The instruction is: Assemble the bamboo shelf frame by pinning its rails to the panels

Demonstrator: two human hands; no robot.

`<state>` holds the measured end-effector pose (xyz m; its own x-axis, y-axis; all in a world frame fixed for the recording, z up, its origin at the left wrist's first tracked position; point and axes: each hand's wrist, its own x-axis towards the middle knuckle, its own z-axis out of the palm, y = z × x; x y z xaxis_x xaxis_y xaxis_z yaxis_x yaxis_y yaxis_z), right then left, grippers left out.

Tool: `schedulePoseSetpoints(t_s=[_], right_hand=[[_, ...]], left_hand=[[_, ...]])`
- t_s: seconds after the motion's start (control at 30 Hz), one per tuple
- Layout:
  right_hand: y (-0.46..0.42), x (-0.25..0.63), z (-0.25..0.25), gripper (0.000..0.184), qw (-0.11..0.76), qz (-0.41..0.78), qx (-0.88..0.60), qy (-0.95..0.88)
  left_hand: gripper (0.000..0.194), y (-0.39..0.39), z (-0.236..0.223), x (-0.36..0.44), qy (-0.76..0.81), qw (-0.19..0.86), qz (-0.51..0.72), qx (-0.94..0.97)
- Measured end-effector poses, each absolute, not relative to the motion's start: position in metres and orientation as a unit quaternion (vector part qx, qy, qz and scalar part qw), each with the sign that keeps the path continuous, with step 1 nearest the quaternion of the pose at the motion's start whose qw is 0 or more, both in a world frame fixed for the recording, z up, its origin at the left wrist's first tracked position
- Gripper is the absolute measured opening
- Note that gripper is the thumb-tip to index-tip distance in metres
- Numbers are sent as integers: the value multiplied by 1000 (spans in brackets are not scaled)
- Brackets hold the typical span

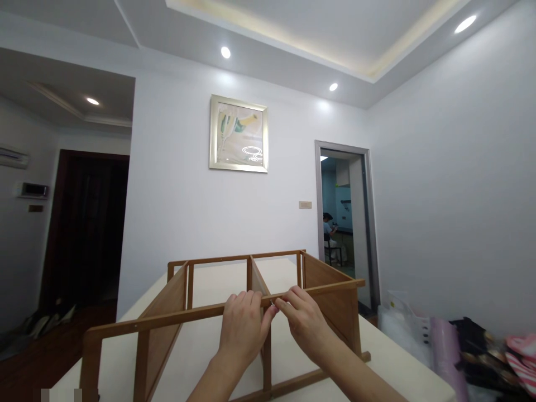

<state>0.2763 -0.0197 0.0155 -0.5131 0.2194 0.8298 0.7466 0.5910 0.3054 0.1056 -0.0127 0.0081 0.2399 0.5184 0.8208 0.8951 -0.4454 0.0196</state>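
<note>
A wooden frame [167,312] with upright panels and thin rails stands on a white table [218,285] in front of me. My left hand [243,329] is closed over the near top rail [188,314] at its middle, where the centre panel meets it. My right hand [304,321] is right beside it, fingers pinched on a small metal piece [273,304] held against the rail. I cannot make out what that piece is. The two hands almost touch.
A heap of bags and packaging [460,346] lies at the right. A framed picture [238,133] hangs on the far wall. Through a doorway [341,223] a person sits in another room. A dark door [86,229] is at the left.
</note>
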Motion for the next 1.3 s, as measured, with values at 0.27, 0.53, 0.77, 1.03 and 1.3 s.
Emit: schedulePoseSetpoints(t_s=[0.27,0.53,0.77,1.03,1.3], right_hand=[[-15,283,18,19,342,-344,-283,-827],[-18,282,36,16,249,-388,-264,-847],[-20,283,41,15,294,-353,-274,-845],[-22,294,23,20,386,-352,-295,-800],[-9,297,-4,36,450,-361,-285,-765]], left_hand=[[28,-12,8,107,-471,234,-400,-751],[23,-11,8,107,-473,226,-403,-751],[27,-12,9,108,-479,225,-399,-749],[30,-12,9,106,-473,225,-395,-755],[30,-13,12,107,-481,234,-388,-751]])
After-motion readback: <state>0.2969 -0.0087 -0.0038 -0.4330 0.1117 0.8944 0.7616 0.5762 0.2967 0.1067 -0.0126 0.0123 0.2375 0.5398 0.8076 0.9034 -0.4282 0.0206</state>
